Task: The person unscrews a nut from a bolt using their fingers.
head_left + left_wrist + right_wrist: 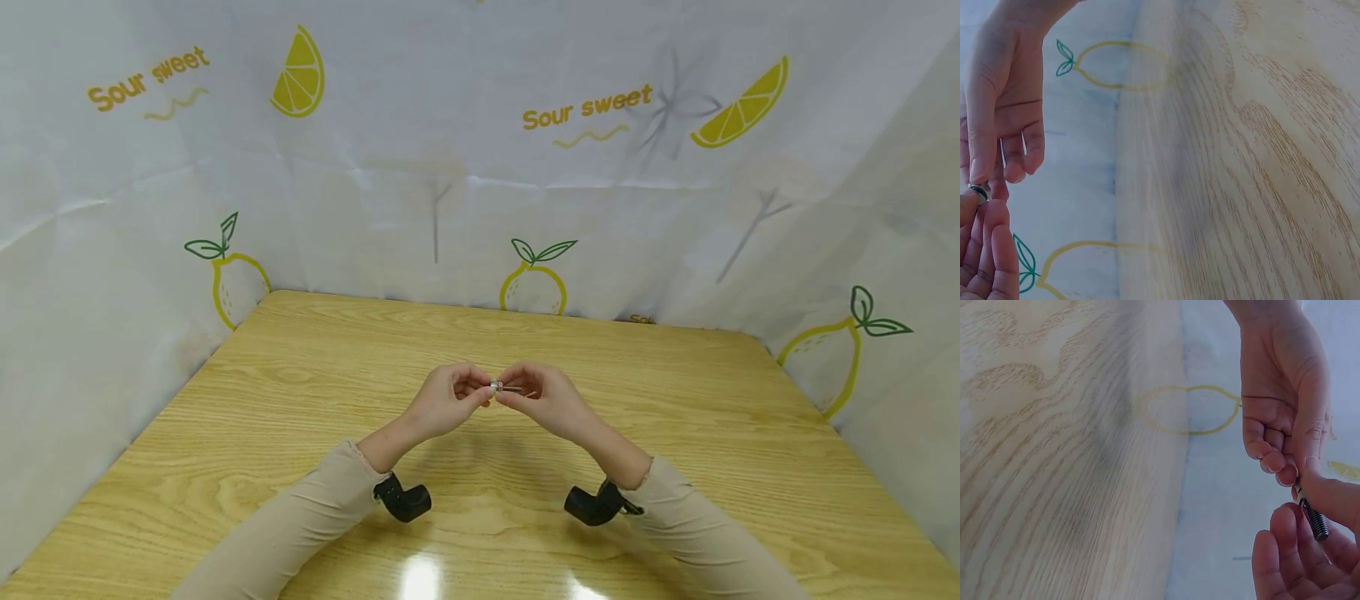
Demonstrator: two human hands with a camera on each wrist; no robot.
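A small metal bolt (512,388) is held level between both hands over the wooden table. Its threaded shaft (1317,525) points toward the right palm, and a wider silvery part, perhaps a nut or head, is at its left end. My left hand (442,403) pinches that left end between thumb and fingers. With thumb and fingertips, my right hand (553,406) pinches the bolt beside the wide part. The fingertips of both hands nearly meet there. In the left wrist view only a small shiny ring (980,192) shows between the fingers; the rest is hidden.
The wood-grain table (360,342) extends around and beyond the hands. A pale curtain (390,125) with lemon prints rises behind it and at both sides. Black wrist cameras are strapped under the left sleeve (300,512) and right sleeve (697,517).
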